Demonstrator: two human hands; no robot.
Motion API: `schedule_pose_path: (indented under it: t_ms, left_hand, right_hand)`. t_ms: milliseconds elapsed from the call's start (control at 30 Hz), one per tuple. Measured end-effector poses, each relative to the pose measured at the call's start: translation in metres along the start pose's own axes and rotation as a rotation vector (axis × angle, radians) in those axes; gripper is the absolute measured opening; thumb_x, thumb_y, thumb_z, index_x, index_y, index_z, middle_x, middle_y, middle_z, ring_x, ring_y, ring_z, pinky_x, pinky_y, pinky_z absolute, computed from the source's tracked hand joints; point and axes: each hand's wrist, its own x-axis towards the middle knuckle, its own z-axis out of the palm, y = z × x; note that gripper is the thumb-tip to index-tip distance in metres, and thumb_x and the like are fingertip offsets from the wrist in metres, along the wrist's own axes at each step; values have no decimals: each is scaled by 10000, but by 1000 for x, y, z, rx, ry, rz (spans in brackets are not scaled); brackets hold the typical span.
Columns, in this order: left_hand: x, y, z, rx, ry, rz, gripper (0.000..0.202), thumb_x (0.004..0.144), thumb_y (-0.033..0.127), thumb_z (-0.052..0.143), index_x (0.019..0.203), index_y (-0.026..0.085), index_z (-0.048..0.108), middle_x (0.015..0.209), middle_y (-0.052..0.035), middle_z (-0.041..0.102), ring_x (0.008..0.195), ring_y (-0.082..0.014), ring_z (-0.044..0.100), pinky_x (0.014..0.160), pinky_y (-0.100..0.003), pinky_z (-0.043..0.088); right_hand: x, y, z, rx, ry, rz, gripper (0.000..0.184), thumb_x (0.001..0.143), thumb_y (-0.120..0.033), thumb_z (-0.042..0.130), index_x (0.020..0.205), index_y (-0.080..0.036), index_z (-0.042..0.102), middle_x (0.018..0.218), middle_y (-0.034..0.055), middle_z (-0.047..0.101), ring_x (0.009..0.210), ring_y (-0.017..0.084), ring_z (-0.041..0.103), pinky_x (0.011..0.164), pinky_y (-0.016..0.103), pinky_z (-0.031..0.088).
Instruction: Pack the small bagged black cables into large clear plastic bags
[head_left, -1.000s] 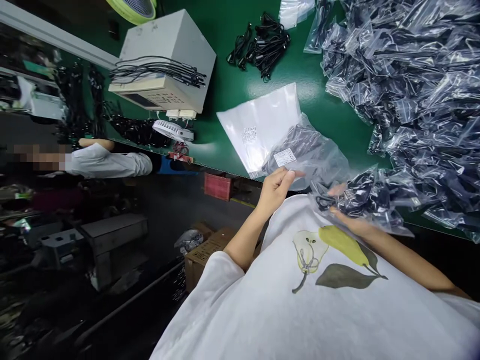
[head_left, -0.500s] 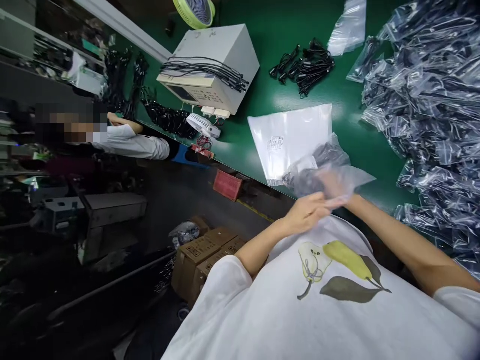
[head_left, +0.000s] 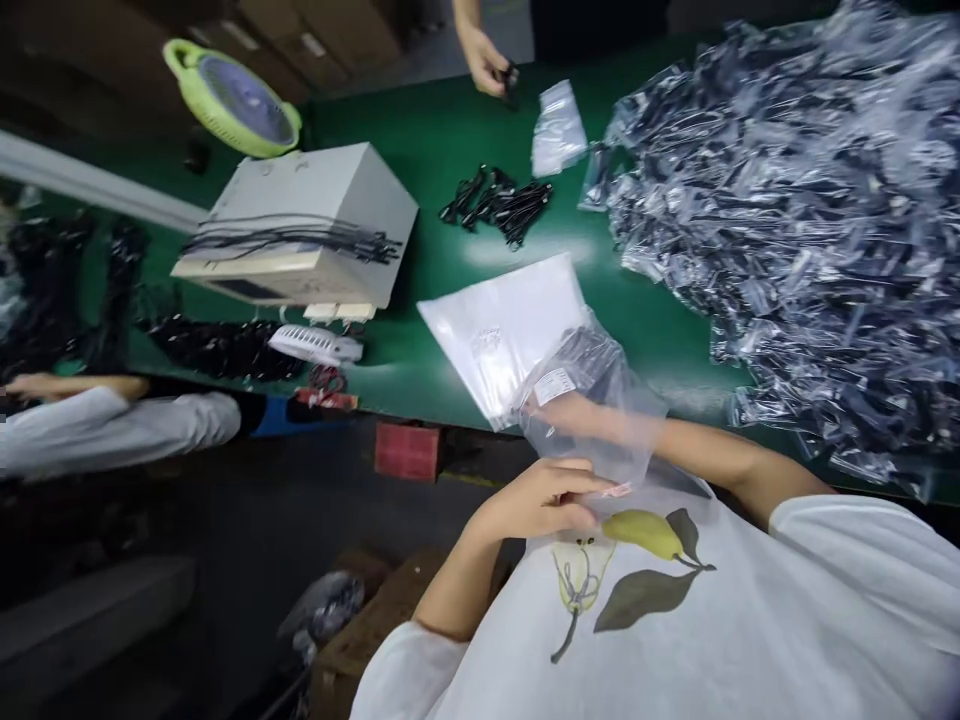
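Around the right hand [head_left: 566, 412], at the near edge of the desk [head_left: 660, 340], sat a clear bag [head_left: 604, 368] with dark contents. The left hand [head_left: 536, 500] was near its mouth, fingers reaching to the rim; whether either hand gripped could not be told. The film looked light, soft and slippery, probably best held by the rim. Just beyond the left hand ran the desk edge; right of the bag, green surface gave room before the heap of small bags [head_left: 810, 250].
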Motion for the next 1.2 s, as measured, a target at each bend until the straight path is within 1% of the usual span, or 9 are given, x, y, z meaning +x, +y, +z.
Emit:
schedule_pose_path:
  t_ms: [133, 233, 333, 467, 600, 700, 967, 1067, 1200]
  left_hand:
    - [40, -16, -26, -75, 83, -144, 557, 987, 602, 423, 1288, 211, 682, 795, -30, 593, 705, -136, 520, 681, -255, 438]
    - [111, -38, -44, 10, 190, -219, 510, 1028, 505, 380, 1416, 222, 553, 867, -28, 637, 733, -147, 567, 737, -282, 493]
    - [222, -57, -55, 317, 197, -108, 572, 1004, 417, 464, 1527, 197, 394, 1140, -98, 670, 990, -209, 633, 944, -368, 507]
    - [387, -73, -53, 859, 269, 61, 965, 833, 302, 733, 1613, 160, 183, 1649, -186, 259, 1525, -359, 230, 1229, -510, 244]
    - [481, -93, -40, 1014, 265, 0, 1117, 733, 304, 825, 1613, 141, 156, 1664, -188, 224, 1542, -367, 174, 1260, -553, 129]
    - [476, -115, -24, 1016, 242, -16, 973, 762, 293, 788, 1576, 158, 272, 1590, -183, 368, 1475, -343, 311, 1261, -547, 125]
    - [334, -167, 14, 862, -28, -10, 780, 762, -56, 441, 1502, 190, 429, 1577, -132, 392, 1527, -237, 235, 1253, -481, 213]
    - [308, -173, 29, 784, 143, -123, 641, 849, -18, 400, 1434, 210, 531, 1493, -124, 467, 1425, -235, 380, 1185, -438, 345]
    - [301, -166, 49, 714, 295, -345, 477, 1048, 296, 339, 1508, 233, 450, 1180, -114, 628, 1117, -220, 590, 1023, -363, 464]
  right_hand:
    - [-80, 30, -28, 81, 1, -44, 463, 919, -361, 629, 1377, -298, 593, 1435, 13, 597, 1293, 250, 559, 1110, 420, 449]
    - [-169, 77, -88, 179, -48, 82, 366, 965, -461, 527, 1233, -286, 705, 1204, 8, 736, 1051, 239, 699, 904, 343, 562]
    - [-230, 151, -180, -128, 506, 454, 482, 962, -517, 512, 1328, -237, 654, 1349, 105, 659, 1231, 320, 613, 1054, 471, 481]
    - [-241, 257, -264, -607, 818, 611, 818, 842, -511, 699, 1537, -187, 415, 1610, 184, 354, 1471, 427, 328, 1155, 636, 313]
    - [-223, 310, -245, -680, 752, 529, 740, 886, -467, 665, 1537, -210, 424, 1674, 169, 203, 1514, 390, 259, 1171, 564, 351]
    - [-221, 311, -200, -665, 762, 445, 760, 861, -403, 711, 1542, -239, 414, 1699, 128, 127, 1538, 372, 204, 1185, 545, 353]
    - [-206, 273, -94, -574, 586, 304, 612, 846, -99, 594, 1423, -300, 564, 1613, 75, 389, 1535, 427, 180, 1073, 628, 453]
    - [-215, 259, -105, -502, 463, 230, 523, 875, -197, 613, 1396, -236, 598, 1525, 109, 505, 1489, 410, 311, 1080, 607, 461]
    - [-238, 263, -190, -536, 551, 258, 498, 919, -50, 399, 1325, -217, 633, 1464, 88, 559, 1404, 260, 458, 1135, 537, 408]
